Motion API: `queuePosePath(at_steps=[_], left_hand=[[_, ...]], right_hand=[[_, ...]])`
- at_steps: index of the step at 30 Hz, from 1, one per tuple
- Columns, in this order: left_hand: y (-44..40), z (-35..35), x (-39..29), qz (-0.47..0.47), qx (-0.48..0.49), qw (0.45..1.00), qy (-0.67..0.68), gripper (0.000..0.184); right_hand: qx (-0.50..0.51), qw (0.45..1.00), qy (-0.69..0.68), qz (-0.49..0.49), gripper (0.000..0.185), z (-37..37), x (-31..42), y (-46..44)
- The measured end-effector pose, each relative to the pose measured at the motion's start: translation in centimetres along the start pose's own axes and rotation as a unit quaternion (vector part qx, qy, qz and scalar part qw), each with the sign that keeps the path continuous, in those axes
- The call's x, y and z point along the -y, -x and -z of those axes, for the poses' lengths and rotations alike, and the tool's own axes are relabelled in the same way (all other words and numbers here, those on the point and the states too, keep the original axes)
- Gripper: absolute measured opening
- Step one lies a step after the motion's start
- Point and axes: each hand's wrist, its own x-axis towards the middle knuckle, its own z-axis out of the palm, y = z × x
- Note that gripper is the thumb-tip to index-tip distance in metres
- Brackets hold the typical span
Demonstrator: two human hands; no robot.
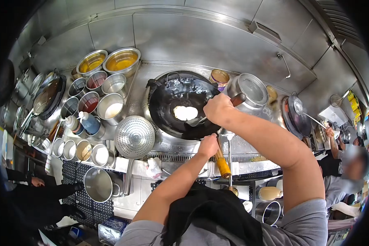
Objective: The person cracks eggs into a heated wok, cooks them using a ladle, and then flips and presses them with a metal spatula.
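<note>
A black wok [164, 104] sits on the stove, with a white, soft-looking mass of food [185, 113] in its bottom. My right hand [218, 110] is closed round a wok spatula [197, 121] over the wok's right side. The wooden end of its handle sticks out behind the fist, and the metal blade touches or nearly touches the food. At the wok's near rim, my left hand [209, 146] is closed; what it grips is hidden. Just below that hand, a bamboo brush with a yellow handle [223, 168] points toward me.
A perforated strainer [135, 137] lies left of the wok. Farther left stand several steel pots, squeeze bottles [89, 121] and two bowls of yellow liquid [122, 61]. A lidded pot [252, 89] is at right. Another person [340, 158] holds a ladle at far right; someone dark-clothed stands left.
</note>
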Motion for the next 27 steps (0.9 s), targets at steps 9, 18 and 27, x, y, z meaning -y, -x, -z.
queuePosePath(at_steps=[9, 18, 27], left_hand=[[1.2, 1.2, 3.0, -0.052, -0.010, 0.998, -0.022, 0.027], [2.7, 8.9, 11.8, -0.050, 0.034, 0.994, -0.094, 0.030], [2.8, 13.7, 12.1, -0.058, 0.112, 0.987, -0.101, 0.025]], right_hand=[[-0.032, 0.997, -0.053, -0.043, 0.021, -3.0, -5.1, -0.4], [-0.029, 0.994, -0.063, -0.086, 0.022, -6.5, -10.5, -3.6], [-0.006, 0.993, -0.088, -0.072, 0.035, -10.5, -16.4, -8.5]])
